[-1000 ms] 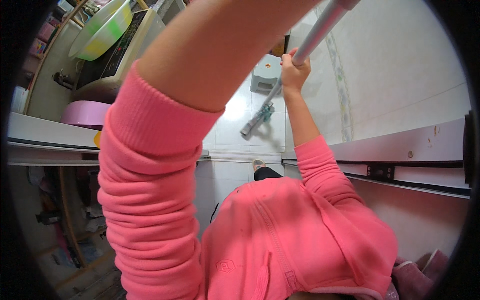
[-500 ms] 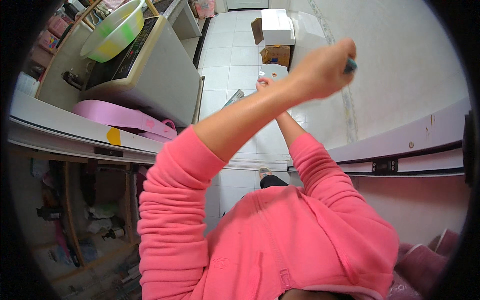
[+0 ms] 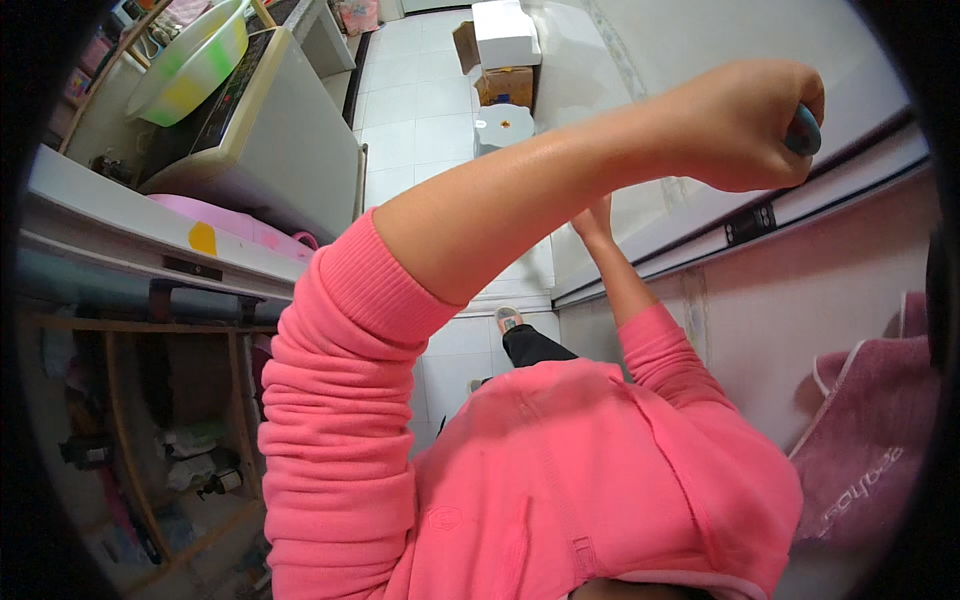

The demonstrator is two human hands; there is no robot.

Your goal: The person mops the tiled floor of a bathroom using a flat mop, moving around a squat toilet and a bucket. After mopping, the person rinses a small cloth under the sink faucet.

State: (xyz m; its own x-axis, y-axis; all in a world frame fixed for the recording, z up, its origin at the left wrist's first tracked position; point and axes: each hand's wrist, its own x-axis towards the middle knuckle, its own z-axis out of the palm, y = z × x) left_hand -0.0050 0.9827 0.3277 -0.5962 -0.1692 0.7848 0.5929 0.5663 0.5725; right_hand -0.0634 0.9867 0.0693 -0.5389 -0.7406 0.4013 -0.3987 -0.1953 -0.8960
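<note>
Left hand [image 3: 735, 125] at two o'clock is fisted around a blue-grey handle end [image 3: 803, 130]; right hand [image 3: 597, 215], near centre, is mostly hidden, so its grip cannot be told. The handle looks rigid, smooth and light, best gripped full-fisted near its end. A brown cardboard box [image 3: 503, 86] under a white box [image 3: 504, 33] sits at twelve o'clock; a yellow round sticker [image 3: 202, 238] marks the white ledge at nine o'clock.

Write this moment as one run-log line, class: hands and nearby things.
left hand fisted on blue-tipped handle | right hand mostly hidden behind left forearm | washing machine, white tiled floor below
</note>
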